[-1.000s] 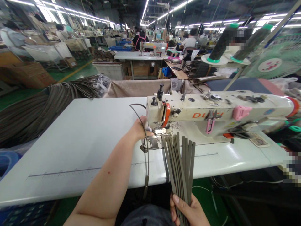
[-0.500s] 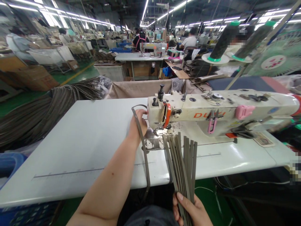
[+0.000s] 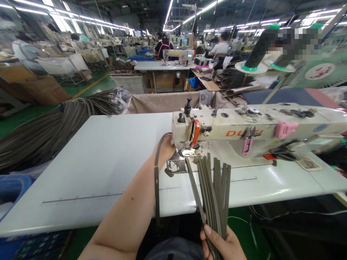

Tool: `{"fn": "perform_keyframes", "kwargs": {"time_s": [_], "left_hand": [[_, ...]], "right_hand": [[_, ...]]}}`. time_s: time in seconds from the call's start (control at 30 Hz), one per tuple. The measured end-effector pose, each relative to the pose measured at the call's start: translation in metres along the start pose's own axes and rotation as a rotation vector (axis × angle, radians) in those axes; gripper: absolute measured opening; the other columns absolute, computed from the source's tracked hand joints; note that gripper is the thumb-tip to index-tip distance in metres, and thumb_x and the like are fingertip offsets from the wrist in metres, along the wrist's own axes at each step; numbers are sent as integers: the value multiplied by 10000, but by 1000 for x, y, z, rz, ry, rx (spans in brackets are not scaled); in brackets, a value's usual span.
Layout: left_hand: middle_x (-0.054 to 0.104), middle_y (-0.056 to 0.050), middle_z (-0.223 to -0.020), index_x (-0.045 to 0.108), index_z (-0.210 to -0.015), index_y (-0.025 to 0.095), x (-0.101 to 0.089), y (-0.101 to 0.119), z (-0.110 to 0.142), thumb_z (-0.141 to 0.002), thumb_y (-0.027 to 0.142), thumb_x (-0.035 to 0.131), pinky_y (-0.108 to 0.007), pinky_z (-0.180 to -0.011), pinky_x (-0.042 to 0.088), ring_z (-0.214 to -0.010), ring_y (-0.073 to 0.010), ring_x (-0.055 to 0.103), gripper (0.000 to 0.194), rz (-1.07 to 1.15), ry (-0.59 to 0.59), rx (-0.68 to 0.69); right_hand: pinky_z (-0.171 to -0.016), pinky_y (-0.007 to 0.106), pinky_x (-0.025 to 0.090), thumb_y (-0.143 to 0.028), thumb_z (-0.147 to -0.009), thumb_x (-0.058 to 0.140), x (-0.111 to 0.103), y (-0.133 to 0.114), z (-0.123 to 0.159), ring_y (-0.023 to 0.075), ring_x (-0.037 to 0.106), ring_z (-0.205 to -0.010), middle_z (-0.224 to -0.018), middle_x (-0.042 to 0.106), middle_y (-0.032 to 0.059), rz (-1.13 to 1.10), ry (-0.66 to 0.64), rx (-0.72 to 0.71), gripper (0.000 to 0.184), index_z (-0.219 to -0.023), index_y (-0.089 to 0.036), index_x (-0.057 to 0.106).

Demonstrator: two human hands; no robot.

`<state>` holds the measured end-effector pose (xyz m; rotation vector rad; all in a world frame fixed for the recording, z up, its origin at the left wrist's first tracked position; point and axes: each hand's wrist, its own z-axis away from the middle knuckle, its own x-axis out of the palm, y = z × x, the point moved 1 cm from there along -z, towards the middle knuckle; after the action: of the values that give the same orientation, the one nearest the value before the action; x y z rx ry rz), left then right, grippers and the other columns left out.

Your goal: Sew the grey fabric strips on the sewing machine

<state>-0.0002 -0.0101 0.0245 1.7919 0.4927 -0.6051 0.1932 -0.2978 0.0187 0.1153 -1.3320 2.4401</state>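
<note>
My left hand [image 3: 166,149] reaches to the needle end of a cream sewing machine [image 3: 244,130] and is closed on one grey strap [image 3: 157,180], which loops over the wrist and hangs down past the table's front edge. At the bottom of the view my right hand [image 3: 221,243] grips a bundle of several grey straps [image 3: 214,191]. The bundle fans upward, its tips resting near the metal needle plate [image 3: 177,165] on the white table [image 3: 94,162].
A large heap of grey straps [image 3: 48,130] lies off the table's left side above a blue crate [image 3: 11,187]. Two thread cones [image 3: 257,50] and a fan [image 3: 320,70] stand behind the machine. Other people work at sewing stations [image 3: 176,56] farther back.
My left hand went up beside the machine head, then came back down to the needle. The strap it holds has swung from right of the wrist to hang left of it.
</note>
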Motion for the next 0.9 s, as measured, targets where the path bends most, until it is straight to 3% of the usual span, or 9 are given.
{"fn": "perform_keyframes", "kwargs": {"time_s": [0.23,0.5,0.7,0.9], "left_hand": [[773,-89,-1074,766,-1034,175,2,2,-3,-836,205,662,-406,-1013,545,-1117,-291,680,225,72,-36,-10],[771,-93,-1095,772,-967,182,4,-3,-4,-794,201,694,-421,-978,544,-1117,-307,674,191,14,-89,-22],[779,-105,-1051,751,-914,166,0,10,-5,-759,150,705,-427,-966,541,-1060,-315,691,163,-19,-10,12],[777,-76,-946,740,-957,150,1,19,0,-810,178,676,-353,-810,553,-939,-273,702,162,179,73,-28]], "right_hand": [[-390,220,404,-623,-638,950,2,3,1,113,556,-377,-619,732,42,17,-5,-8,610,-916,-147,688],[-415,249,483,-651,-639,933,8,2,-13,152,628,-423,-669,750,56,98,-37,-18,627,-925,-149,689],[-430,232,457,-675,-688,893,16,0,-8,129,585,-412,-542,696,27,136,24,-77,585,-842,-152,680],[-414,226,436,-717,-694,863,20,-1,-10,124,564,-389,-493,664,6,165,32,-87,597,-821,-172,655]]}}
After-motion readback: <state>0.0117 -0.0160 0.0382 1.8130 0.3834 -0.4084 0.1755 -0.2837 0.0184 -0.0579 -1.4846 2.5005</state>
